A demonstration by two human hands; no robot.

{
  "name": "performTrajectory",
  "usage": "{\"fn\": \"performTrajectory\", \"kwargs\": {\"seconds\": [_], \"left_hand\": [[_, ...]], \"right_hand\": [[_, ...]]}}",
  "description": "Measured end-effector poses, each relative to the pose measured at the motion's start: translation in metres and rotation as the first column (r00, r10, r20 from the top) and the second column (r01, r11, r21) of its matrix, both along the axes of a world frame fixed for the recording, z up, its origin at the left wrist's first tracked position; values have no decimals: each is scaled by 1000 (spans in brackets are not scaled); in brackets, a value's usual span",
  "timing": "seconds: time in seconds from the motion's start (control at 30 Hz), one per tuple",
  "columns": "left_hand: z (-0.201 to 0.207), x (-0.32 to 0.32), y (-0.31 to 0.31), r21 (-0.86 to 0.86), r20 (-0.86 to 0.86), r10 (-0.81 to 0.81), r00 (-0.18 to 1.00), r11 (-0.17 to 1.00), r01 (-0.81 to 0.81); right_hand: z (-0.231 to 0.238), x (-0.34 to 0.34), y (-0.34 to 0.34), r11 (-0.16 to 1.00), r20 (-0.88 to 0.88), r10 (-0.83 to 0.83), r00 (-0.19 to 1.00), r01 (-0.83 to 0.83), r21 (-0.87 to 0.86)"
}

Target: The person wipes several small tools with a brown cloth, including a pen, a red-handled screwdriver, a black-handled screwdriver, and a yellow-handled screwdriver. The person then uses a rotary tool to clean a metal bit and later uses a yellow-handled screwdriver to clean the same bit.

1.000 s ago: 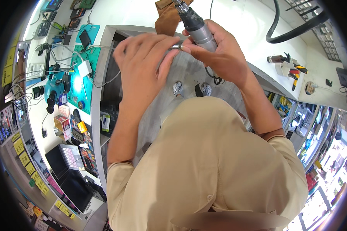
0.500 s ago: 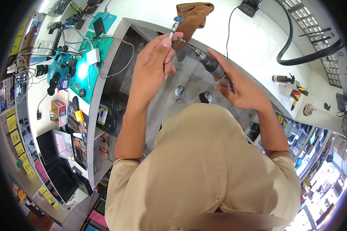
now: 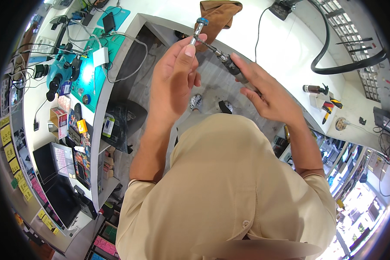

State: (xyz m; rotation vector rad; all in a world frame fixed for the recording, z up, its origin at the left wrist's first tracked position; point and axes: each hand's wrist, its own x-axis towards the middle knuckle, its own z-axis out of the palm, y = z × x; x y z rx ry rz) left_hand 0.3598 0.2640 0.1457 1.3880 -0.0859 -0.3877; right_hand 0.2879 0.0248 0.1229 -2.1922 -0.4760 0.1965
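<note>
rotary tool [image 3: 230, 65] and metal rod [image 3: 198, 31] were held up over the floor [image 3: 211, 90], just off the front edge of the bench [image 3: 286, 52]. brown cloth [image 3: 220, 17] drooped over that edge. the right hand [image 3: 271, 95] had its fingers closed along the tool's barrel; the tool looked rigid and fairly weighty, probably best gripped round its thick body, clear of the narrow front. the left hand [image 3: 173, 82] pinched the rod between thumb and forefinger, below its blue cap [image 3: 202, 21]; likely light, hard and slick, it seemed to need a firm pinch. whether the tool's thin tip touched the rod could not be told.
</note>
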Motion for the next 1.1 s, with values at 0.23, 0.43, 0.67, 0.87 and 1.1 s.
{"fn": "performTrajectory", "kwargs": {"seconds": [0.23,0.43,0.67,0.87,1.1], "left_hand": [[13,-11,0,-16,52,17,999,1000,-16],[19,-12,7,-37,44,47,998,998,-45],[14,-16,3,-74,-21,11,1000,997,-13],[13,-18,5,-100,-61,16,998,995,-22],[12,-21,6,-122,-50,10,999,992,-16]], "right_hand": [[-5,1,-2,992,19,-110,994,111,-57],[-3,-6,3,984,187,-100,977,69,167],[3,1,8,993,112,-59,992,47,106],[5,3,12,994,162,-52,985,35,103],[10,2,8,996,131,-39,991,28,82]]}}
